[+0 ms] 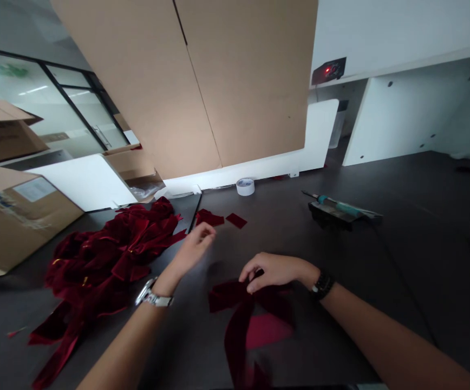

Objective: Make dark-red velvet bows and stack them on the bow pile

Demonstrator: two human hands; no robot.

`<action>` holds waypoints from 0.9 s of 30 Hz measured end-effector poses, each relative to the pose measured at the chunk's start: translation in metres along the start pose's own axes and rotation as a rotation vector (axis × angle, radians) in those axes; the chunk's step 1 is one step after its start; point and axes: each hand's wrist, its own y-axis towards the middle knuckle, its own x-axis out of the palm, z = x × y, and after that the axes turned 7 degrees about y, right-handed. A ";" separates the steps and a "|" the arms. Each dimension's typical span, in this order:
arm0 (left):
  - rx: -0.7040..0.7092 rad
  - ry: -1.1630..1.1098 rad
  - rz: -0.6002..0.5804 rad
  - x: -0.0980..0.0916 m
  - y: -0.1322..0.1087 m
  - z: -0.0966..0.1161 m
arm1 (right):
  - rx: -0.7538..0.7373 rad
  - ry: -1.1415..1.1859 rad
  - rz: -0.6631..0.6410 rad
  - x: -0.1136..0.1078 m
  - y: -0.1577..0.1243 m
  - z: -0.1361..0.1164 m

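Observation:
My right hand (269, 271) pinches the middle of a dark red velvet bow (239, 303), which lies on the dark tabletop (340, 303) with its long tails trailing toward me. My left hand (194, 250) hangs just above the table with nothing in it, its fingers loosely apart. Nearest to it are two small velvet scraps (209, 218) beyond the fingertips. To its left is a heaped pile of finished red velvet bows (105, 254), not touching the hand.
A soldering iron (338, 208) rests on a stand at the right, its black cord running across the table. Farther back stand a white tape roll (245, 187) and a large cardboard sheet (219, 81). Cardboard boxes (15, 222) sit at the left edge.

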 end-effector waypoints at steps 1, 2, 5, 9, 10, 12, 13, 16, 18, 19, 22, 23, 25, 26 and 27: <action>0.049 0.116 -0.100 0.008 0.007 0.000 | 0.016 -0.011 0.029 -0.001 0.001 0.003; 0.095 0.211 -0.164 0.017 0.014 0.001 | 0.028 -0.013 0.050 -0.003 0.001 0.005; 0.166 0.319 -0.220 0.040 0.036 0.002 | 0.046 -0.026 0.059 -0.008 -0.003 0.004; 0.185 0.377 -0.246 0.059 0.063 -0.003 | 0.059 -0.047 0.040 -0.012 -0.005 0.003; 0.178 0.394 -0.251 0.062 0.068 -0.004 | 0.065 -0.046 0.042 -0.012 -0.005 0.004; 0.163 0.420 -0.257 0.067 0.073 -0.006 | 0.068 -0.029 0.053 -0.013 -0.004 0.005; 0.160 0.427 -0.256 0.069 0.074 -0.007 | 0.067 -0.021 0.062 -0.014 -0.003 0.006; 0.162 0.420 -0.229 0.071 0.070 -0.008 | 0.083 -0.003 0.112 -0.014 -0.002 0.006; 0.157 0.397 -0.198 0.071 0.065 -0.009 | 0.093 0.006 0.166 -0.013 -0.001 0.006; 0.152 0.380 -0.181 0.070 0.062 -0.010 | 0.086 0.008 0.208 -0.013 -0.001 0.006; 0.128 0.298 -0.120 0.068 0.056 -0.014 | 0.035 -0.013 0.378 -0.011 0.001 0.006; 0.116 0.262 -0.091 0.067 0.053 -0.015 | 0.020 -0.029 0.448 -0.011 0.001 0.006; 0.083 0.178 -0.024 0.065 0.046 -0.016 | 0.004 -0.069 0.618 -0.012 0.003 0.006; 0.064 0.132 0.005 0.063 0.041 -0.016 | 0.000 -0.093 0.711 -0.013 0.003 0.007; 0.045 0.086 0.026 0.063 0.035 -0.015 | -0.009 -0.109 0.806 -0.014 0.004 0.007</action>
